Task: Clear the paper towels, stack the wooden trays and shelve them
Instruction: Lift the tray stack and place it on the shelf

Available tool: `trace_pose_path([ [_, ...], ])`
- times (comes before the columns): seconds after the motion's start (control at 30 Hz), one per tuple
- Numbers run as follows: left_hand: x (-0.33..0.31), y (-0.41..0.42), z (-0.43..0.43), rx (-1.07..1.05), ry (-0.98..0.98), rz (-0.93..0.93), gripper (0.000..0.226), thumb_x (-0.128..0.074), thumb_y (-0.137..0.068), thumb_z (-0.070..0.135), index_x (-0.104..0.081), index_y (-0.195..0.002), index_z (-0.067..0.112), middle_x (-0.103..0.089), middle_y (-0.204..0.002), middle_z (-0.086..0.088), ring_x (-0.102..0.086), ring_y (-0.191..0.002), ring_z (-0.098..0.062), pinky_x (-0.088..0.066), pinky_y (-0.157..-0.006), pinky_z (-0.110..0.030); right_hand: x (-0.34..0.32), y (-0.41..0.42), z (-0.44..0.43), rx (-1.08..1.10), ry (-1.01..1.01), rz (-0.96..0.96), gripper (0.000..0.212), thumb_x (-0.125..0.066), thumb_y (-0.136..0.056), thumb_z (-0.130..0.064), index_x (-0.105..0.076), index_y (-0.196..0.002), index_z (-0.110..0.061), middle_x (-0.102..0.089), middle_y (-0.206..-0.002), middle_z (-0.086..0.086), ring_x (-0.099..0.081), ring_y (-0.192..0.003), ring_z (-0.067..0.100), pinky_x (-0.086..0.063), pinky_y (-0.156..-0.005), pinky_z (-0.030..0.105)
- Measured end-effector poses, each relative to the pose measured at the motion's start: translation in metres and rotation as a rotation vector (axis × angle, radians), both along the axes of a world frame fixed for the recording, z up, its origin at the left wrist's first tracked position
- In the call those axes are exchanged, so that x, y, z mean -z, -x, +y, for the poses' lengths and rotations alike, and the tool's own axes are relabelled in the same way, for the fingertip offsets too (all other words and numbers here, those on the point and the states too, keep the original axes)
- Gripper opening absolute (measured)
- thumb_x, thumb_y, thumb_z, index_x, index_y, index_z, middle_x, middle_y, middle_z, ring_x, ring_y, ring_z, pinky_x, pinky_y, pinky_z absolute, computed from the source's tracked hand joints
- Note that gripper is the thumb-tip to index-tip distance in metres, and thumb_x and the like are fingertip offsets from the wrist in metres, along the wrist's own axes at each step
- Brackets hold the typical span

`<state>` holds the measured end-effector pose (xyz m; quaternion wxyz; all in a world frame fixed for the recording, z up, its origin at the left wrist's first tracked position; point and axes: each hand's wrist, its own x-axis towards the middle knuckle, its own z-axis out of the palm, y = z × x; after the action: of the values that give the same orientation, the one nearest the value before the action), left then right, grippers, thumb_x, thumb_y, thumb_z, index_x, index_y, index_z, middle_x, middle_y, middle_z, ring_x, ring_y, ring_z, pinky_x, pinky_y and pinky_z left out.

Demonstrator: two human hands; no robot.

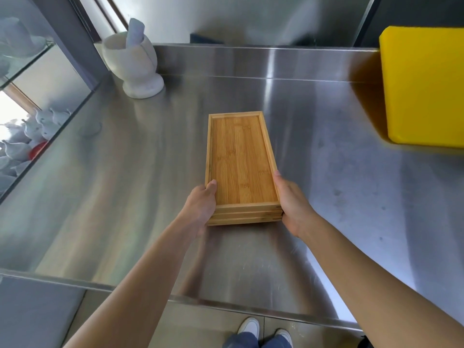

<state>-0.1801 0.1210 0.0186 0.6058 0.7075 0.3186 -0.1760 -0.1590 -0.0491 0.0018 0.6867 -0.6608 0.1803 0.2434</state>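
Note:
A stack of wooden trays [239,159] lies lengthwise in the middle of the steel counter [125,197], its top tray empty. Three layers show at the near end. My left hand [200,209] grips the stack's near left corner, thumb on the rim. My right hand [291,204] grips the near right corner, fingers wrapped along the side. Whether the stack rests on the counter or is slightly raised I cannot tell. No paper towels are in sight.
A white stone mortar with a pestle [133,64] stands at the back left. A thick yellow board [424,89] leans at the back right. Glass shelves [30,61] on the left hold white dishes [37,129]. The counter's front edge [226,303] runs below my arms.

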Motion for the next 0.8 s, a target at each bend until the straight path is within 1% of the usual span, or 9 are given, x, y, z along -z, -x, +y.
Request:
trace_pose_path([
  [0.07,-0.005,-0.004,-0.001,0.011,-0.006,-0.048,0.035,-0.031,-0.098,0.039,-0.054,-0.107,0.013,-0.055,-0.112,-0.003,-0.051,-0.105,-0.022,-0.038,-0.101,-0.041,-0.001,-0.006,-0.001,0.008,0.008,-0.008,0.077,-0.037,-0.075,-0.068,-0.035,-0.14,-0.026,-0.038,-0.149,-0.002,-0.033,-0.137,0.02,-0.022,-0.115,0.052],
  [0.13,-0.012,-0.011,-0.003,0.024,-0.03,-0.086,0.03,-0.032,-0.098,0.038,-0.053,-0.089,0.018,-0.056,-0.107,-0.005,-0.053,-0.099,-0.023,-0.041,-0.098,-0.043,-0.006,-0.013,-0.002,0.015,0.009,-0.017,0.078,-0.037,-0.075,-0.068,-0.035,-0.139,-0.025,-0.039,-0.148,-0.001,-0.034,-0.136,0.021,-0.023,-0.114,0.051],
  [0.17,-0.016,-0.016,-0.004,0.025,-0.036,-0.105,0.029,-0.032,-0.098,0.038,-0.053,-0.089,0.018,-0.057,-0.107,-0.005,-0.054,-0.099,-0.023,-0.041,-0.097,-0.042,-0.011,-0.018,-0.003,0.019,0.013,-0.025,0.078,-0.037,-0.075,-0.068,-0.036,-0.139,-0.025,-0.039,-0.148,-0.001,-0.035,-0.136,0.021,-0.024,-0.114,0.051],
  [0.3,-0.037,-0.04,-0.011,0.039,-0.023,-0.188,0.033,-0.032,-0.098,0.038,-0.051,-0.113,0.015,-0.059,-0.115,-0.003,-0.055,-0.108,-0.023,-0.042,-0.095,-0.038,-0.04,-0.038,-0.01,0.049,0.015,-0.094,0.079,-0.038,-0.072,-0.069,-0.039,-0.137,-0.025,-0.044,-0.145,0.0,-0.038,-0.133,0.023,-0.027,-0.112,0.054],
  [0.4,-0.061,-0.066,-0.016,0.06,0.006,-0.255,0.036,-0.031,-0.098,0.036,-0.052,-0.116,0.013,-0.061,-0.115,-0.001,-0.056,-0.108,-0.021,-0.041,-0.094,-0.036,-0.074,-0.059,-0.016,0.062,-0.006,-0.164,0.065,-0.037,-0.083,-0.063,-0.043,-0.135,-0.024,-0.05,-0.138,0.001,-0.045,-0.128,0.024,-0.031,-0.11,0.054],
  [0.5,-0.094,-0.099,-0.023,0.083,-0.003,-0.309,0.042,-0.031,-0.097,0.04,-0.051,-0.123,0.014,-0.061,-0.117,0.0,-0.055,-0.109,-0.022,-0.039,-0.104,-0.044,-0.111,-0.082,-0.024,0.075,-0.015,-0.246,0.043,-0.034,-0.093,-0.052,-0.051,-0.119,-0.022,-0.059,-0.122,0.002,-0.053,-0.113,0.022,-0.038,-0.105,0.049],
  [0.6,-0.133,-0.137,-0.03,0.092,-0.005,-0.374,0.041,-0.03,-0.098,0.04,-0.048,-0.124,0.014,-0.059,-0.116,0.0,-0.054,-0.107,-0.022,-0.041,-0.099,-0.04,-0.153,-0.111,-0.028,0.127,-0.036,-0.307,0.028,-0.035,-0.094,-0.048,-0.054,-0.099,-0.028,-0.06,-0.099,-0.001,-0.056,-0.093,0.018,-0.045,-0.092,0.041],
  [0.7,-0.179,-0.177,-0.039,0.103,-0.008,-0.426,0.038,-0.032,-0.099,0.038,-0.045,-0.126,0.015,-0.054,-0.108,0.0,-0.051,-0.098,-0.021,-0.039,-0.087,-0.035,-0.194,-0.148,-0.034,0.177,-0.062,-0.339,0.025,-0.037,-0.094,-0.046,-0.053,-0.096,-0.028,-0.058,-0.095,-0.001,-0.055,-0.09,0.019,-0.045,-0.093,0.044],
  [0.8,-0.215,-0.226,-0.044,0.122,0.0,-0.456,0.042,-0.035,-0.098,0.039,-0.045,-0.128,0.012,-0.056,-0.112,-0.004,-0.053,-0.102,-0.025,-0.044,-0.096,-0.041,-0.23,-0.19,-0.038,0.228,-0.056,-0.388,0.023,-0.039,-0.094,-0.043,-0.046,-0.077,-0.029,-0.055,-0.089,0.002,-0.053,-0.083,0.021,-0.045,-0.09,0.045],
])
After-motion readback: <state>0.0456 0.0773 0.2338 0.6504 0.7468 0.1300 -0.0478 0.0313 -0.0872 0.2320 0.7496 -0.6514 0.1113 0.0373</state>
